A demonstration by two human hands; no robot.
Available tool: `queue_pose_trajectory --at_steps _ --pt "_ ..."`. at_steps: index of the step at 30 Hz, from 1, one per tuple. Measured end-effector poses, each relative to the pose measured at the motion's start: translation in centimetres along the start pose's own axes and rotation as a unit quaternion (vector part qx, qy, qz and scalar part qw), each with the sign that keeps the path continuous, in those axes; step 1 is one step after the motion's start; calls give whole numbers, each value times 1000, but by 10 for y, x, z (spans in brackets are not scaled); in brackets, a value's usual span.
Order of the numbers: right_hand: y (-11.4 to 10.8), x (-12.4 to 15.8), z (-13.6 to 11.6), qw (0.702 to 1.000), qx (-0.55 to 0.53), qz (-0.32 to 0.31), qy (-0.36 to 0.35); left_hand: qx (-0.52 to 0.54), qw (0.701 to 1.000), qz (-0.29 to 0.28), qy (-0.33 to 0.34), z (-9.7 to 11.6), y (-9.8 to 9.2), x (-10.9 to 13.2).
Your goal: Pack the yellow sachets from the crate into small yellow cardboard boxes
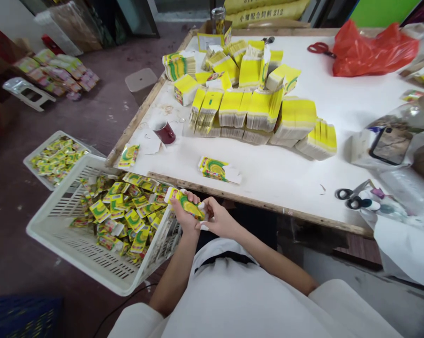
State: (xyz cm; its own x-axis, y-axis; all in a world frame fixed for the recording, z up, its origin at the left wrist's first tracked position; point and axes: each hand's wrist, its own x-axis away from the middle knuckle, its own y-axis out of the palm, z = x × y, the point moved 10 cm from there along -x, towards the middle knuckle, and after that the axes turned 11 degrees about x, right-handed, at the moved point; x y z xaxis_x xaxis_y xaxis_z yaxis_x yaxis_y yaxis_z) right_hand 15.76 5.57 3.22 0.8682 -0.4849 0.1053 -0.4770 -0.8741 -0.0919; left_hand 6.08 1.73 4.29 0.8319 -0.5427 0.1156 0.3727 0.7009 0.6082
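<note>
A small yellow and green carton [188,206] lies in my left hand [184,217], whose fingers and thumb wrap round its sides. At the carton's right end my right hand [219,219] pinches the white end flaps. Both hands are just in front of the table edge, above my lap. On the table beyond them is another yellow and green carton [214,169], its white flaps sticking out to the right. To the left of my hands, a white plastic crate [39,234] holds many similar small cartons.
Stacks of flat yellow cartons [233,105] stand across the white table [275,188]. A dark red mug [164,132] is at the left, scissors [354,195] and a phone [391,144] at the right. A red plastic bag [370,51] lies behind. Another filled basket [39,176] is on the floor.
</note>
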Motion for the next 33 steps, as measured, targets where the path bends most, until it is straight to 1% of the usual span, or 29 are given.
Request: queue_pose_trajectory --at_steps 2,3,7,9,10,11,13,15,16,18,19,20,21,22,24,26,28,30,32,33 --pt "-2 -2 2 1000 29 -1 9 -20 1000 10 -4 -1 -6 1" --pt "-7 -3 1 999 45 9 7 -31 999 5 -5 -2 -6 2" --pt "-48 -6 -9 991 88 95 -28 -52 999 0 -7 -6 -9 11" --pt "-67 -6 -13 987 96 118 -48 -65 998 4 -22 -8 -15 11" --pt "-76 -6 -17 984 109 127 -68 -71 997 -4 -34 -8 -17 9" --pt "-84 -4 -23 977 135 136 -95 -74 996 -25 -47 -7 -17 5" --pt "-94 2 -41 949 228 145 -164 -75 989 -99 -80 -2 -12 -4" --pt "-88 10 -58 904 338 114 -237 -95 969 -193 -125 2 -2 -9" --pt "-80 14 -64 880 382 85 -268 -125 951 -239 -153 0 3 -7" --pt "-62 22 -71 842 433 28 -321 -221 896 -320 -216 -14 12 8" --pt "-55 26 -73 830 443 18 -339 -271 865 -350 -237 -23 17 18" --pt "-52 28 -74 824 445 28 -351 -307 842 -368 -248 -32 21 28" --pt "-52 30 -76 823 441 56 -354 -324 836 -371 -243 -38 26 34" --pt "-55 31 -75 825 434 99 -348 -327 850 -346 -226 -41 28 36" --pt "-63 36 -70 832 410 198 -316 -320 888 -277 -177 -42 29 34" --pt "-66 44 -60 840 378 266 -283 -318 913 -217 -131 -40 25 31" --pt "-59 52 -51 854 340 289 -268 -323 924 -182 -90 -33 21 27" --pt "-50 56 -44 877 301 275 -256 -333 930 -149 -46 -23 17 21" --pt "-47 54 -36 907 251 253 -224 -363 922 -130 -5 -11 15 15" --pt "-51 52 -32 923 216 249 -196 -385 914 -129 10 -7 15 13"
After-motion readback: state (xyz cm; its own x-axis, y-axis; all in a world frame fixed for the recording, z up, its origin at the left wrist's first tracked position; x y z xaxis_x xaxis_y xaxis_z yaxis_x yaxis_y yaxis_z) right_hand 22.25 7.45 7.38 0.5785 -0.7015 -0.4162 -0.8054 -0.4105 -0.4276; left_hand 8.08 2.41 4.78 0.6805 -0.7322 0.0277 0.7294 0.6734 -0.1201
